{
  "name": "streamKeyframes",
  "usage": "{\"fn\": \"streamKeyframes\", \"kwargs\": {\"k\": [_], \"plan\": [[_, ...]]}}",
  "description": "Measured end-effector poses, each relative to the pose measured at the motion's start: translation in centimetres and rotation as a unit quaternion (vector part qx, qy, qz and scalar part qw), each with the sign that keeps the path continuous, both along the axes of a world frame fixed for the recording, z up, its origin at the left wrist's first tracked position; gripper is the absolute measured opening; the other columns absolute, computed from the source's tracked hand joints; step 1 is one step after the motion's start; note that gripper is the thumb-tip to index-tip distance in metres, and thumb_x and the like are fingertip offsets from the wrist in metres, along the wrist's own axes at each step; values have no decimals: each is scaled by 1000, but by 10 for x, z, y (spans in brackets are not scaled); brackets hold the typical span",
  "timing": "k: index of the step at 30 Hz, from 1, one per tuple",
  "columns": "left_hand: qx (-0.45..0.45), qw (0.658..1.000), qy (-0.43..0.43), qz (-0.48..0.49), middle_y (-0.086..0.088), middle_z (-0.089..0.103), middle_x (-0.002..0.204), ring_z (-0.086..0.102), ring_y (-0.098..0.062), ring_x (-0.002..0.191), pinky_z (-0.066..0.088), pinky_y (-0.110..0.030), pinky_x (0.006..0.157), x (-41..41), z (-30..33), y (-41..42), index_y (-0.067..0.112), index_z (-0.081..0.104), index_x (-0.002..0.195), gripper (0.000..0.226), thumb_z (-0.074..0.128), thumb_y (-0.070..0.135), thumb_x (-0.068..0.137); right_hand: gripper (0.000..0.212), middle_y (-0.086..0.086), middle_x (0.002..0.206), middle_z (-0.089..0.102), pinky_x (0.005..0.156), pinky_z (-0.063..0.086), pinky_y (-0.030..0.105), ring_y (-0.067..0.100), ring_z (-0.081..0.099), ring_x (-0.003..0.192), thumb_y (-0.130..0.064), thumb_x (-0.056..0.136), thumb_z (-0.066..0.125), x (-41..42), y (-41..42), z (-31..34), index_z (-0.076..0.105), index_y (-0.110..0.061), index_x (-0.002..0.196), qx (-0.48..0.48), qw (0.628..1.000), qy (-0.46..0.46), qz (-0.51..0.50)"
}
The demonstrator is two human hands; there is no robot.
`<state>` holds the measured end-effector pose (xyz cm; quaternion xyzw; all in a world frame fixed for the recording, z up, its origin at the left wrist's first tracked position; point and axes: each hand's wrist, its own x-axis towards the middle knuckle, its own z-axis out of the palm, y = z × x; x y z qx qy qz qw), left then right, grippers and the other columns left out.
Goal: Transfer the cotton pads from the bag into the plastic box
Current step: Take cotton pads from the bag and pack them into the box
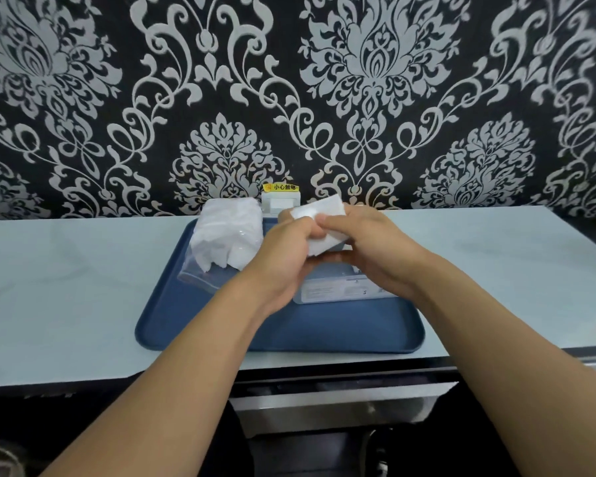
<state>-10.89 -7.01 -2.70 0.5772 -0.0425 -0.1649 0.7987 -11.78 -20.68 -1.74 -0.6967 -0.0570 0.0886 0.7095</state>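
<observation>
Holding a stack of white cotton pads [320, 223] up between both hands, right over the plastic box [338, 290], which sits on the blue tray [289, 335] directly below and mostly hidden by the wrists. So the coming move is basically straight down, no sideways reach needed as far as I can judge. The stack's long side runs roughly left to right. The left hand [283, 249] has its fingers curled round the near left end, and the right hand [369, 246] pinches the right side, thumb on top. Both are equally close to the box. The bag [224, 235], clear plastic with more pads in it, lies on the tray just left of the hands. The tray rests on a pale blue countertop [66, 287], with dark damask wallpaper [375, 80] and a small socket [281, 203] behind.
</observation>
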Motion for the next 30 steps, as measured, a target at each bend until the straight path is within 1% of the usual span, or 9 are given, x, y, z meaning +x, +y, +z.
{"fn": "streamKeyframes", "kwargs": {"k": [2,5,8,12,16,19,22,27,30], "plan": [[9,1000,-9,11,-25,63,129,64,-37,118,54,-57,97,-2,3,-2,-1,45,135,63,52,10,73,24,9,97,74,85,59,35,17,69,89,-17,100,56,0,-1,2,70,-2,113,18,1000,5,-11],[-12,999,-9,32,-19,68,123,67,-32,111,55,-48,99,2,3,2,0,61,127,41,55,25,95,24,6,96,73,66,51,22,14,65,81,-21,99,59,2,-7,6,69,-4,113,76,995,29,-55],[-15,999,17,49,-11,75,100,74,-25,92,62,-35,78,4,1,9,6,71,102,34,51,34,103,33,9,107,70,64,48,21,12,61,80,-26,97,62,4,-13,7,68,-3,120,117,988,83,-58],[43,998,-5,46,-3,76,87,71,-13,74,57,-23,56,3,-3,9,14,73,97,19,62,29,98,24,6,94,68,63,45,22,11,60,70,-27,95,63,6,-13,5,70,-7,107,137,982,120,-51],[37,997,-14,61,0,76,83,68,-10,68,56,-22,53,4,-1,10,15,73,91,15,64,24,97,23,4,86,71,59,46,20,11,59,64,-30,98,58,6,-14,5,68,-10,104,156,976,147,-37],[44,997,-28,56,-2,75,88,69,-10,69,56,-23,55,2,0,9,15,74,92,15,66,27,95,21,4,86,70,59,45,21,12,57,65,-26,101,52,7,-15,4,68,-12,102,165,974,152,-28],[46,997,-29,45,-2,70,81,67,-10,65,55,-22,53,1,-1,8,14,72,89,17,66,28,96,27,6,82,69,57,46,21,12,57,64,-21,104,44,7,-16,3,68,-11,101,172,972,160,-8],[69,996,-17,50,1,64,69,65,-10,60,53,-24,51,1,0,5,12,68,82,16,64,20,95,30,6,74,66,64,42,25,13,55,64,-18,103,40,7,-15,2,67,-7,95,170,971,165,26],[68,996,9,63,1,63,67,62,-11,56,52,-25,50,0,3,3,12,69,84,20,65,29,94,29,8,79,65,65,41,26,15,54,65,-18,102,42,8,-14,0,68,-7,96,167,971,167,35]]}}
